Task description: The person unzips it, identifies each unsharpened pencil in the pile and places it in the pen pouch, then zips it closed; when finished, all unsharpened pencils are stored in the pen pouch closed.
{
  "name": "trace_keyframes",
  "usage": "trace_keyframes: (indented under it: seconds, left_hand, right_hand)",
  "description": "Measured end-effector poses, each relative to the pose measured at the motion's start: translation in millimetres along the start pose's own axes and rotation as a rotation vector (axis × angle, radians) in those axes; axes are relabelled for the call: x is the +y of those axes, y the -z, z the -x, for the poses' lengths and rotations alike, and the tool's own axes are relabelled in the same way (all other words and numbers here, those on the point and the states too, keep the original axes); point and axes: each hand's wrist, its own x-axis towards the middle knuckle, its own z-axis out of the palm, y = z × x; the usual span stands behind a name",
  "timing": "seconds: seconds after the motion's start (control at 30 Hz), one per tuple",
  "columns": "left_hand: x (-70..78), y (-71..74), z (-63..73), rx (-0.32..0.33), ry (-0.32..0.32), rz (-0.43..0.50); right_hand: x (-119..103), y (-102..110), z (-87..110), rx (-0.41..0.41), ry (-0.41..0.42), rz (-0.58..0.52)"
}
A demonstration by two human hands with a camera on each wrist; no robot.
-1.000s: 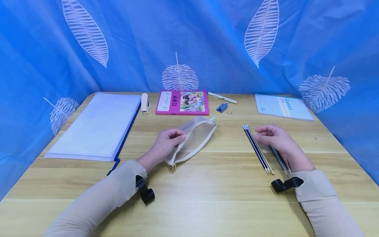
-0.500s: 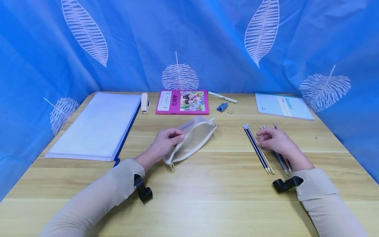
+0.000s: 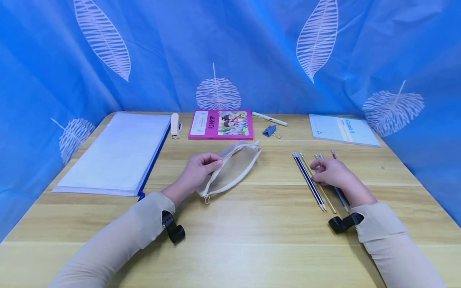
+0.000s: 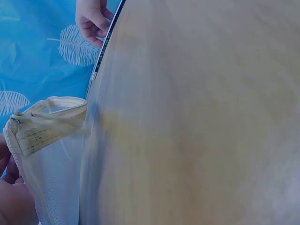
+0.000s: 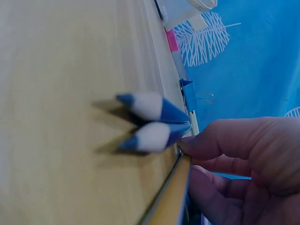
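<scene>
My left hand [image 3: 199,170] pinches the near rim of a pale mesh zipper pouch [image 3: 239,170], whose mouth gapes toward the right. In the left wrist view the pouch [image 4: 51,164] shows its cream zipper end. My right hand [image 3: 333,176] holds a gold pencil [image 3: 327,198] between thumb and fingers, low over the table. Just left of it lie dark blue striped pencils [image 3: 310,184] side by side. Their sharpened tips [image 5: 150,136] show close up in the right wrist view, beside the gold pencil [image 5: 168,201]. More pencils [image 3: 340,198], blue and dark red, lie partly hidden beneath the right hand.
A white zipper file bag [image 3: 115,156] with a blue edge covers the left of the table. Along the back stand or lie a stapler [image 3: 175,126], pink book [image 3: 220,125], pen [image 3: 269,119], blue binder clip [image 3: 271,131] and light blue notebook [image 3: 343,130].
My right hand has moved onto the gold pencil, which now lies apart from the striped ones; those have shifted slightly left. The left hand keeps its grip on the pouch, nearly still.
</scene>
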Motion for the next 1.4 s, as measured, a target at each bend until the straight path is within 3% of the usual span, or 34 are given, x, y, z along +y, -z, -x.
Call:
trace_keyframes:
  seconds: [0.2,0.37,0.43,0.53,0.63,0.7,0.8,0.9,1.0,1.2,1.4]
  left_hand:
    - [0.1,-0.2,0.5,-0.006,0.000,0.009]
    - [-0.3,-0.6,0.8,0.004,-0.002,0.010]
    - [-0.8,-1.2,1.1,0.002,-0.006,0.013]
    - [-1.3,-2.0,1.8,-0.001,-0.008,0.013]
    - [-2.3,-1.9,2.1,0.002,0.000,0.009]
    - [-2.5,-1.5,2.3,0.002,0.002,0.005]
    - [-3.2,-1.2,2.3,0.001,-0.003,0.007]
    - [-2.7,-1.9,2.9,0.009,-0.002,0.012]
    - [-1.8,-3.1,3.1,0.021,-0.001,0.007]
    - [0.1,-5.1,3.4,0.026,-0.011,0.003]
    - [2.4,-7.1,3.8,0.014,-0.026,0.009]
  right_hand:
    - [-4.4,0.0,-0.4,-0.023,-0.019,0.102]
    - [-7.6,0.9,-1.3,0.009,0.006,0.212]
    - [-8.4,3.2,0.6,0.031,0.003,0.213]
    - [-11.6,10.9,7.4,0.071,-0.021,0.127]
    - [-18.3,20.8,16.0,0.153,-0.023,-0.046]
    - [-24.5,24.9,20.1,0.214,-0.016,-0.220]
    - [-33.9,22.3,23.0,0.285,0.041,-0.618]
    - [-44.6,8.7,22.9,0.303,0.102,-1.050]
    - [-56.7,-10.5,20.3,0.289,0.106,-1.333]
    - [-82.0,-45.4,7.8,0.327,-0.016,-1.516]
    - [-108.5,-76.6,-5.5,0.345,-0.081,-1.496]
